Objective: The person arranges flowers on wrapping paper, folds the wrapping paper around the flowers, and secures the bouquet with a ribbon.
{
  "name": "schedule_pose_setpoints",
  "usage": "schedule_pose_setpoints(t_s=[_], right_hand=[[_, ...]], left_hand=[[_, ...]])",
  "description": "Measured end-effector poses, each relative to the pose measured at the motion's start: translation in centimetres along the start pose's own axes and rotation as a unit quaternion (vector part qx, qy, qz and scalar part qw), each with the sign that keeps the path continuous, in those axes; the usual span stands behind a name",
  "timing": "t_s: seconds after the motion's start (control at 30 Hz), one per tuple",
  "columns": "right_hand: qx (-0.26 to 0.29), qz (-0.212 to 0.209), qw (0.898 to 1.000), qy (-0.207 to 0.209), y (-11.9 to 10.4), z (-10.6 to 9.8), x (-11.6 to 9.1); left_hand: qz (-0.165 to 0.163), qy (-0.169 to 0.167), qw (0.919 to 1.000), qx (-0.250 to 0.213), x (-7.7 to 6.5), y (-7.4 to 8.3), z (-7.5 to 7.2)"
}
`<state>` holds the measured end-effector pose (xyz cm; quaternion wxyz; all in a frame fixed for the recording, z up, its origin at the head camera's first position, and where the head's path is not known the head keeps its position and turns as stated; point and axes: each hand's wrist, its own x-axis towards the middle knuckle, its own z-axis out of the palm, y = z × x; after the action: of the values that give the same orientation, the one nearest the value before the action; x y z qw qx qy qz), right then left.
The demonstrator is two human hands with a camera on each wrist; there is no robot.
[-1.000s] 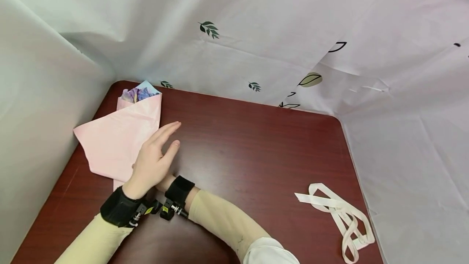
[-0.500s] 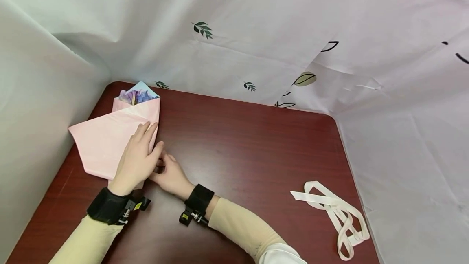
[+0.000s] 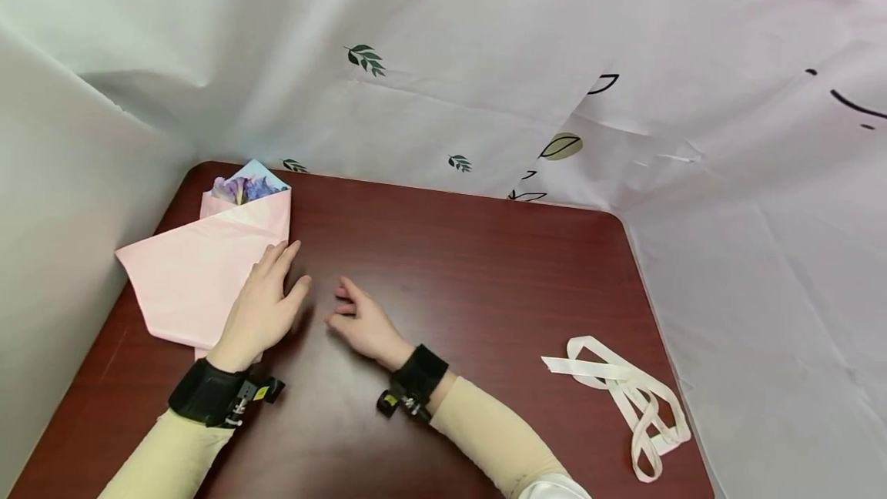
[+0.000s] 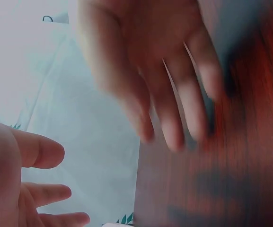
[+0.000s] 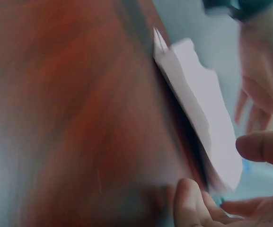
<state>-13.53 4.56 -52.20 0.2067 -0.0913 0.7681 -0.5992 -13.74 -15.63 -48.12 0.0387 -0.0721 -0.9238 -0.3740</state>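
While left fingers (image 3: 287, 260) extend over pink wrapper (image 3: 187, 276), yellow label (image 3: 261, 393) seems illegible.

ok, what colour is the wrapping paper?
The wrapping paper is pale pink; the head view shows it best.

1. Worktop (image 3: 457, 291): dark reddish-brown, wood-grained surface noted; far corners rounded; sheen of light observed near the middle.
2. Pink paper wrap (image 3: 187, 272) laid at far left, with purple and blue flowers (image 3: 244, 189) exposed at its far end; its left corner is seen past the worktop's left edge.
3. Cream ribbon (image 3: 617, 373) placed near the right edge, loosely looped and crossed over itself.
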Motion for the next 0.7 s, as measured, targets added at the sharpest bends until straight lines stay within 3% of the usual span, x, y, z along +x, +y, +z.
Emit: schedule_pose_setpoints(t_s=[0.13,0.23,0.43,0.6,0.7], right_hand=[[-0.028,-0.007,1.000,0.006,0.1,-5.4,-2.6],[-0.077,-0.007,0.997,0.014,0.6,-10.3,-5.3],[-0.151,0.031,0.984,0.094,2.6,-19.3,-11.8],[-0.171,0.056,0.971,0.156,4.0,-24.5,-17.0],[-0.213,0.063,0.958,0.182,4.6,-26.9,-19.7]], left_hand=[[0.010,-0.013,0.9999,-0.002,0.6,0.4,0.5],[0.017,-0.021,0.9996,-0.001,1.0,0.7,1.1],[0.027,-0.034,0.9991,-0.002,1.6,1.4,2.3],[0.031,-0.040,0.9987,0.001,1.9,1.8,2.8],[0.038,-0.048,0.9981,0.003,1.9,2.1,3.1]])
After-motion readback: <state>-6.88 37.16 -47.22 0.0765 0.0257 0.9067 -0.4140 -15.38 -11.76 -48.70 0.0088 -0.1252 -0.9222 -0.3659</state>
